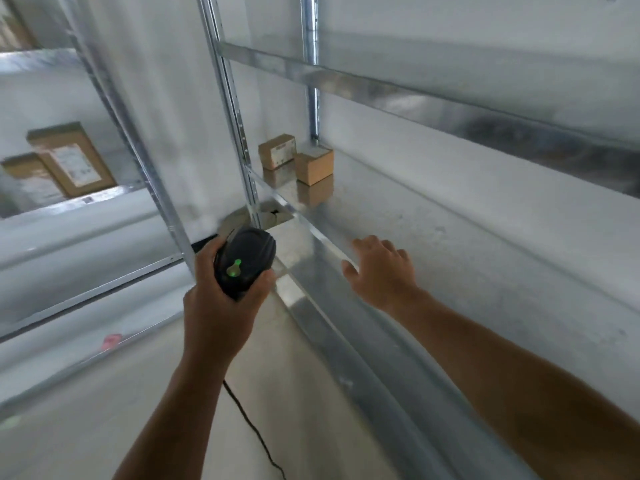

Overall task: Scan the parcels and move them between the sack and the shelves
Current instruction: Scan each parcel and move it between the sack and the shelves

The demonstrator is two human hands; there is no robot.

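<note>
My left hand (221,292) grips a black handheld scanner (244,261) with a green light on its back and a black cable hanging from it. My right hand (381,271) is held open with spread fingers over the front edge of a metal shelf (450,244), holding nothing. Two small cardboard parcels stand at the far left end of that shelf: one with a white label (277,151) and a plain one (314,166) in front of it. No sack is in view.
Flat brown parcels (71,159) lean on a neighbouring shelf at the left. Metal uprights (235,109) stand between the two shelf units. Another shelf board (415,88) runs above. The scanner cable (256,431) trails down towards the floor.
</note>
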